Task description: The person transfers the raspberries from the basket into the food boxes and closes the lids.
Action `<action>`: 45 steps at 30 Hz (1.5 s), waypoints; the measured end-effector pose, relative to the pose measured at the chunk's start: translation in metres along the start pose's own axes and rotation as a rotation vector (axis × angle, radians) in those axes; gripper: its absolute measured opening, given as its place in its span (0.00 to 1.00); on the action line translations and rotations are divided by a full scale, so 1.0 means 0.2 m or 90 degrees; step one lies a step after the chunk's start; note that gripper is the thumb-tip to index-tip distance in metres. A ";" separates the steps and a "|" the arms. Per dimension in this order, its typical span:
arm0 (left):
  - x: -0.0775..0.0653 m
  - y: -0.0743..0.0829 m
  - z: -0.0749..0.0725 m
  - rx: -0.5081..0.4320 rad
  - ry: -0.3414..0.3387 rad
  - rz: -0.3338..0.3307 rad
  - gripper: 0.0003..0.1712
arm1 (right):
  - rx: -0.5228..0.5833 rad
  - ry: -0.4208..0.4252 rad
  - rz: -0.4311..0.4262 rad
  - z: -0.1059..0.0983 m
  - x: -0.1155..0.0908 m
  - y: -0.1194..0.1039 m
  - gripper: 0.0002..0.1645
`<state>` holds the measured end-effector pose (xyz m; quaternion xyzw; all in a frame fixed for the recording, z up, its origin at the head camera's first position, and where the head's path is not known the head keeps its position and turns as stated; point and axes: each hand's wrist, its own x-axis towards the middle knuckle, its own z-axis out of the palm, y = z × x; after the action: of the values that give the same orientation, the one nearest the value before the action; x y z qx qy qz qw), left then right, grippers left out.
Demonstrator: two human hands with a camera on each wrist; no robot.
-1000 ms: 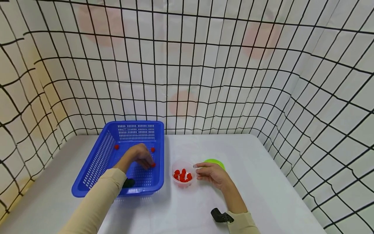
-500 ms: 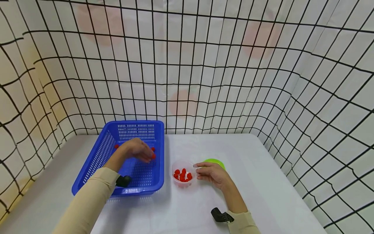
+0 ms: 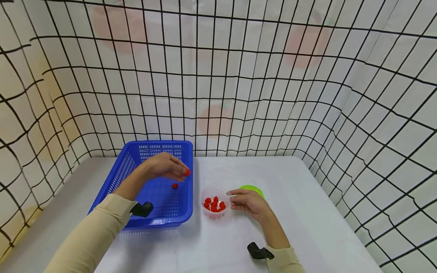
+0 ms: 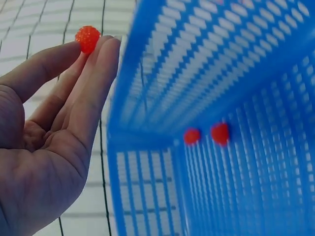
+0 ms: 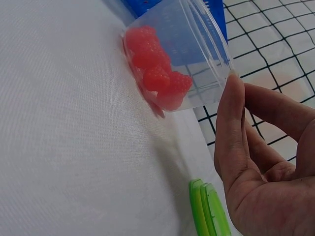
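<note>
My left hand (image 3: 165, 166) pinches a red raspberry (image 4: 87, 39) between thumb and fingertips, raised over the right side of the blue basket (image 3: 187, 216). Inside the basket, the left wrist view shows two more raspberries, one round (image 4: 192, 136) and one beside it (image 4: 221, 133); the head view shows only one. My right hand (image 3: 252, 204) pinches the rim of a clear plastic tub (image 5: 197, 54) between thumb and fingers. The tub stands on the table, holding several raspberries (image 5: 155, 73) at its bottom.
A bright green lid (image 5: 209, 209) lies on the white table (image 3: 300, 220) behind and beside my right hand. Black netting (image 3: 239, 77) over white sheeting encloses the back and both sides. The basket stands left of the tub.
My left hand has risen and moved right with the raspberry. One raspberry in the basket now shows nearer the basket's middle. My right hand and the tub have stayed in place.
</note>
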<state>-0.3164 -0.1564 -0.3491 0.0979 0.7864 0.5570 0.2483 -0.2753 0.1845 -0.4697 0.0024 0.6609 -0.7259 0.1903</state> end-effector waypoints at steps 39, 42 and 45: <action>0.16 0.09 0.36 -0.027 -0.073 -0.042 0.13 | 0.010 -0.018 -0.003 -0.01 -0.01 -0.01 0.25; 0.14 0.09 0.32 -0.037 -0.067 -0.032 0.14 | 0.010 -0.013 -0.001 -0.01 -0.01 -0.01 0.24; 0.12 0.10 0.25 -0.056 -0.044 -0.015 0.16 | 0.012 -0.009 0.000 -0.01 -0.01 -0.01 0.24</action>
<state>-0.3143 -0.0974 -0.3509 0.0971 0.7530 0.5846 0.2860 -0.2741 0.1865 -0.4678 -0.0011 0.6525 -0.7324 0.1948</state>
